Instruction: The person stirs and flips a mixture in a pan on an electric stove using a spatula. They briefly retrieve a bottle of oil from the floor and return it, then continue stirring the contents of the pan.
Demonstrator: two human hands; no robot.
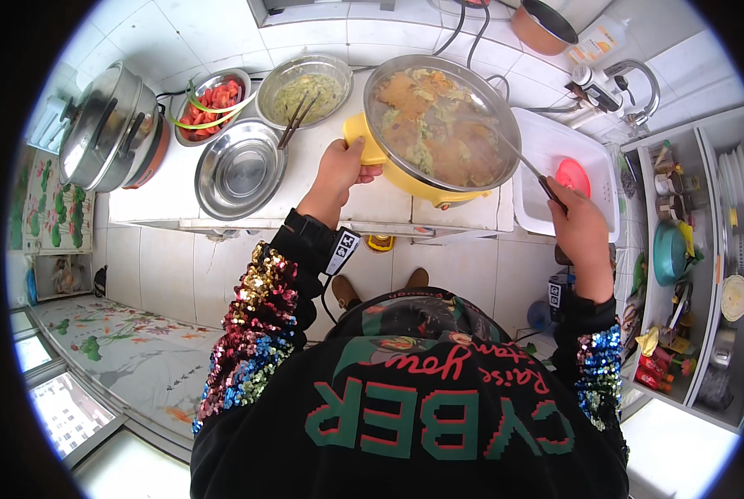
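Observation:
A yellow electric wok [403,181] stands on the white tiled counter, full of broth with browned, egg-like pieces and pale green shreds [418,150]. Steam blurs part of the food. My left hand [345,167] grips the wok's yellow side handle [362,138]. In my right hand [576,221] is the dark handle of a metal cooking utensil [529,166]. Its shaft crosses the wok's right rim, and its head is hidden in the food, so its kind cannot be told. Left of the wok, a steel bowl [345,103] holds green batter, with chopsticks [295,121] resting in it.
An empty steel basin [242,169] sits near the counter's front edge. Behind it, a bowl [245,80] holds cut tomatoes [217,103] and scallions. A stacked steamer pot [100,128] stands at far left. On the right are a white plastic basin [536,209], a faucet [649,93] and shelves [690,368].

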